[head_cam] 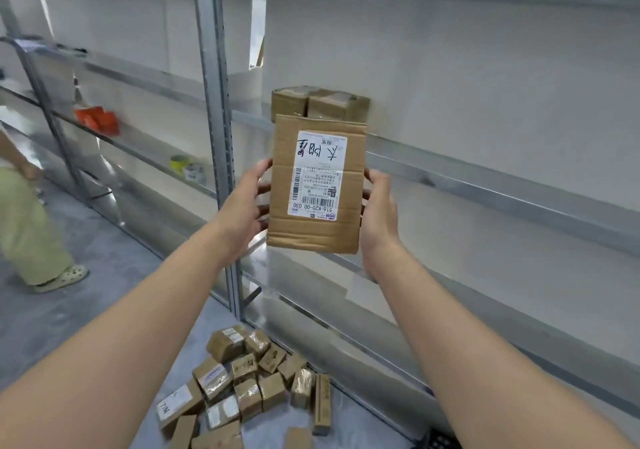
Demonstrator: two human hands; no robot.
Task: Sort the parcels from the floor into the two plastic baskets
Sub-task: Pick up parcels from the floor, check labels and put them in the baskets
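I hold a flat brown cardboard parcel (317,185) upright in front of a metal shelf, its white shipping label facing me. My left hand (242,206) grips its left edge and my right hand (379,211) grips its right edge. Just behind the parcel, two small taped cardboard boxes (320,104) sit side by side on the shelf. A pile of several small brown parcels (242,389) lies on the grey floor below, between my forearms. No plastic basket is in view.
Grey metal shelving (214,102) runs along the wall from left to right. An orange object (97,119) and a yellow tape roll (180,163) rest on the left shelves. Another person's legs (31,227) stand on the floor at far left.
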